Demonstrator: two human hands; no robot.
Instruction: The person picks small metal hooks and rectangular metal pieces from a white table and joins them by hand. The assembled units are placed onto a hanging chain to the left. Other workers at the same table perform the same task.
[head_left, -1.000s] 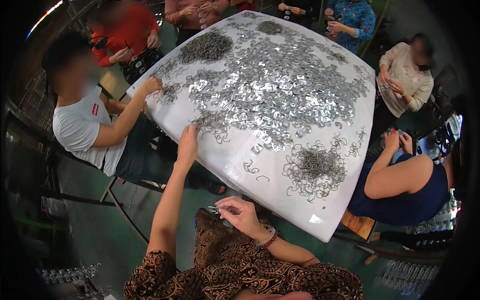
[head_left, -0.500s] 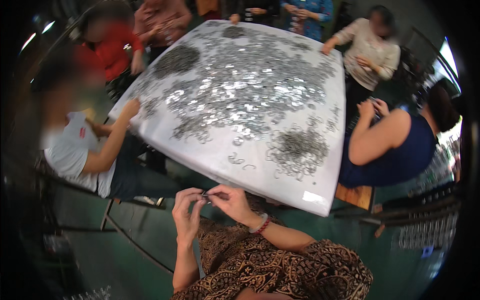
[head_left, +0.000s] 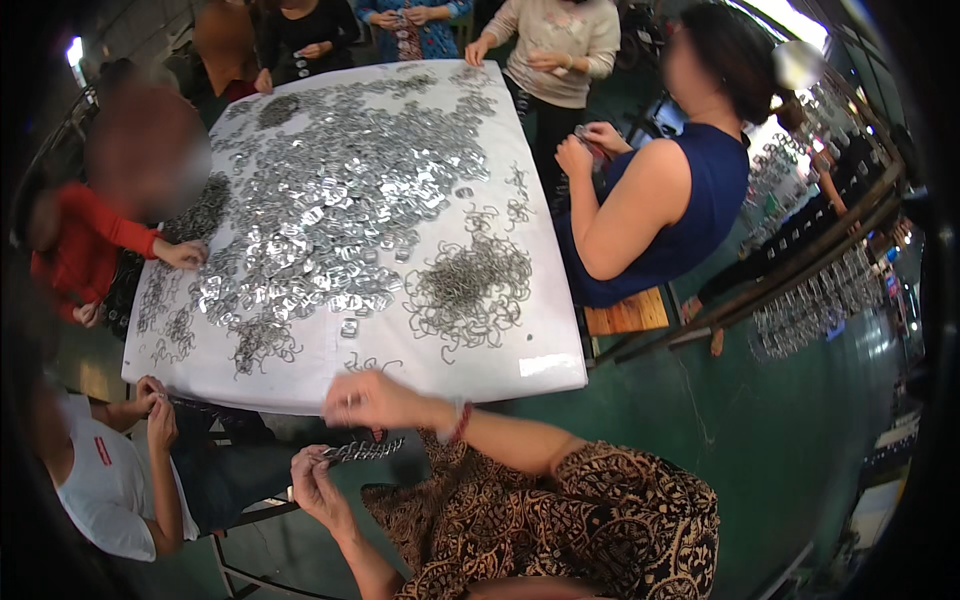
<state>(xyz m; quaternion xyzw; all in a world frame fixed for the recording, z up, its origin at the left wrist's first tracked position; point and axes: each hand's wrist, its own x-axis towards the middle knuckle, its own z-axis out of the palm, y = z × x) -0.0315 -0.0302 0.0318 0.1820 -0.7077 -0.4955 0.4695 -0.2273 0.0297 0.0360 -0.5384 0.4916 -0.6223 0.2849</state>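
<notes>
My left hand is closed on one end of a short metal chain, which stretches sideways below the table's near edge. My right hand, smeared by motion, is just above that edge, its fingers curled; whether anything is between them is unclear. Right by it on the white tabletop are a few curved wire hooks. Farther right is a dense pile of similar dark wire hooks. Flat, shiny metal links cover much of the table's middle.
A person in dark blue sits at the right beside a wooden bench. At the left are a person in white and one in red. Others stand along the far side. Metal chains hang from a rack at right.
My hands, earlier together at a small metal piece, are apart. The right has reached to the table's edge; the left holds the chain lower down. The view has swung right.
</notes>
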